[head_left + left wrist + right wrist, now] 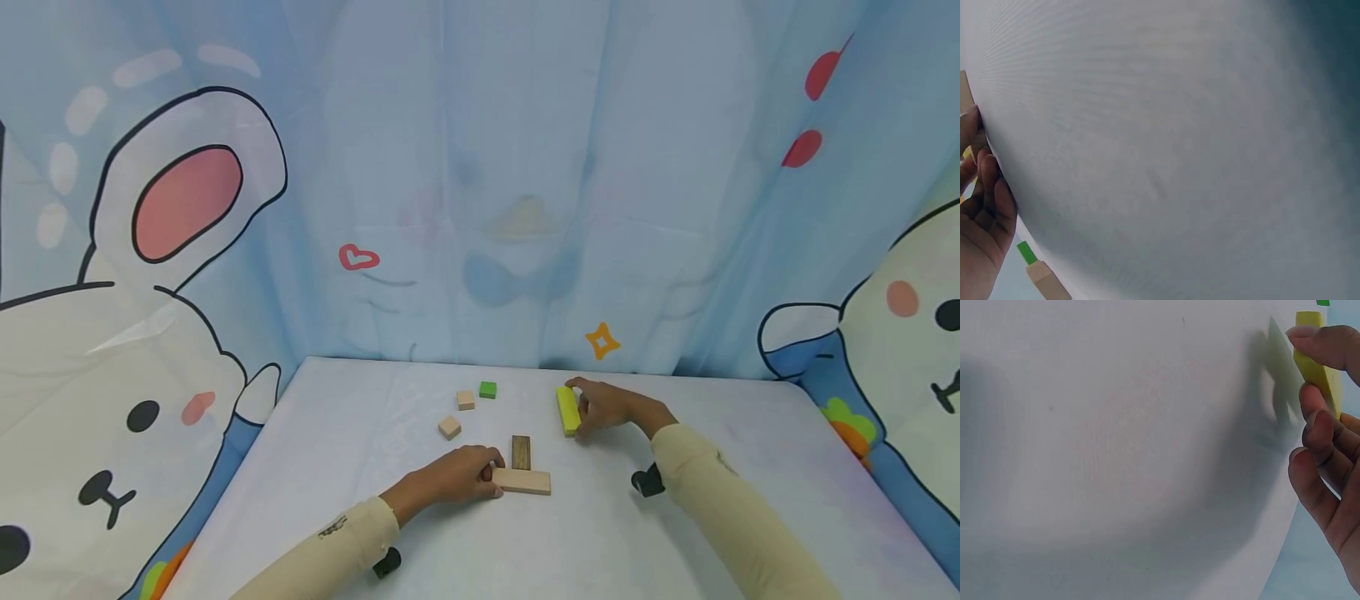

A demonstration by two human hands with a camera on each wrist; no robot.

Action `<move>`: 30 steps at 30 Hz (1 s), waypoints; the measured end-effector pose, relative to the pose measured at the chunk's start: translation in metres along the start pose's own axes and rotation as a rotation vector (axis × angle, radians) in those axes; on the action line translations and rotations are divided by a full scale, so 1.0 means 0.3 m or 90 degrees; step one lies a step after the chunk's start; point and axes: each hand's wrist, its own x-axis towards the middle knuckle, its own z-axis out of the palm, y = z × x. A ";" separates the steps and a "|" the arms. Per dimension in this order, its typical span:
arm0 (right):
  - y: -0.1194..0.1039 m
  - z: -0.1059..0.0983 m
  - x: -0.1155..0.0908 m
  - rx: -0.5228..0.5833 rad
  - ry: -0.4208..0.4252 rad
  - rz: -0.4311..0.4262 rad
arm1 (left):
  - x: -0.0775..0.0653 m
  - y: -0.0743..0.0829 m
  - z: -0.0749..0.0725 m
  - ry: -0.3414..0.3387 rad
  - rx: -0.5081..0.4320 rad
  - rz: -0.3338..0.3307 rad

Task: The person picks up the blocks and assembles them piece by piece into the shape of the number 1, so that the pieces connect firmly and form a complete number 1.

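My left hand (pixel 459 475) pinches the left end of a long pale wooden block (pixel 525 482) between thumb and fingers. Just behind that block is a dark brown wooden block (pixel 521 452), lying lengthwise away from me. Farther back and to the right, my right hand (pixel 606 407) grips a long yellow block (pixel 568 411) along its right side, thumb at the near end and a finger at the far end. The right wrist view shows the yellow block (pixel 1314 362) between thumb and fingers, with its shadow on the table. At the left edge of the left wrist view, the left hand (pixel 985 225) covers part of its block.
Two small pale wooden cubes (pixel 450 427) and a small green block (pixel 487 390) sit back left on the white table (pixel 360 450). A blue curtain (pixel 480 208) with cartoon figures hangs behind and beside the table.
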 end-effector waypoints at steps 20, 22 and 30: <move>-0.042 0.013 -0.021 0.046 0.029 -0.042 | -0.006 0.006 -0.007 0.001 -0.002 0.001; -0.046 0.016 -0.021 0.049 0.032 -0.041 | -0.007 0.007 -0.009 0.001 -0.001 0.004; -0.070 0.026 -0.021 0.057 0.039 -0.036 | -0.005 0.006 -0.010 -0.003 -0.004 0.001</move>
